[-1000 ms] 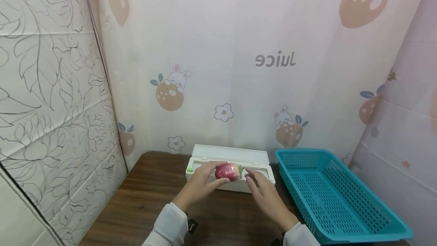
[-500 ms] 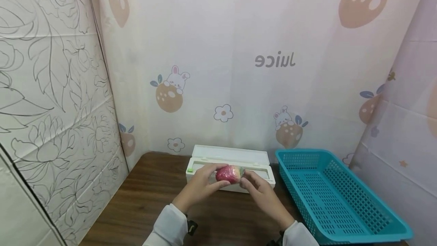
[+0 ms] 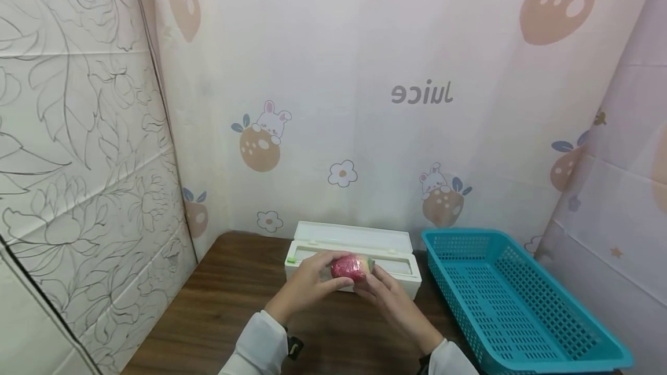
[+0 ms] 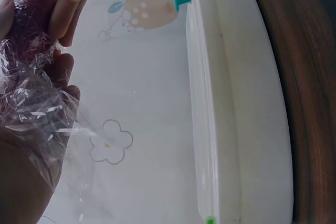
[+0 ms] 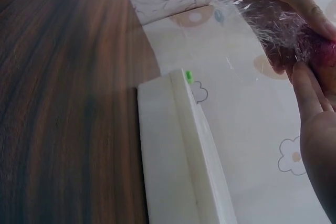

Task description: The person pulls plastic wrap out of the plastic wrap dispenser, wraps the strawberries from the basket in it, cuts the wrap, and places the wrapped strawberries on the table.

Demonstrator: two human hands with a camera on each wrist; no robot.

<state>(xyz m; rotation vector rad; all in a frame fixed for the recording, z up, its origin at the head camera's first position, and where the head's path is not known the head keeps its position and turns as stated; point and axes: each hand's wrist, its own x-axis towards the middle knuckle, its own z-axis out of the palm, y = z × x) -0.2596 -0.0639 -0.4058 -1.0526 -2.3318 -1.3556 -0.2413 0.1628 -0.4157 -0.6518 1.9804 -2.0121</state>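
Note:
A red fruit (image 3: 350,268) with a pale, green-tipped end is wrapped in clear cling film, held up in front of a white cling film dispenser (image 3: 411,287). My left hand (image 3: 307,283) grips its red end between thumb and fingers. Curled around the pale end are the thumb and fingers of my right hand (image 3: 392,298). Loose, crinkled cling film (image 4: 37,98) trails from the fruit over the left palm in the left wrist view. Bunched film (image 5: 275,22) also shows by the left fingers in the right wrist view. The dispenser's lid (image 3: 354,235) stands raised.
A teal plastic basket (image 3: 563,360) stands on the right of the dark wooden table (image 3: 208,317). Patterned cloth walls (image 3: 339,103) rise behind the table and along both sides. A green tab (image 3: 291,260) sits at the dispenser's left end.
My right hand has moved left and closed in on the fruit's pale end, its fingers coming lower around it. My left hand keeps its grip in nearly the same place.

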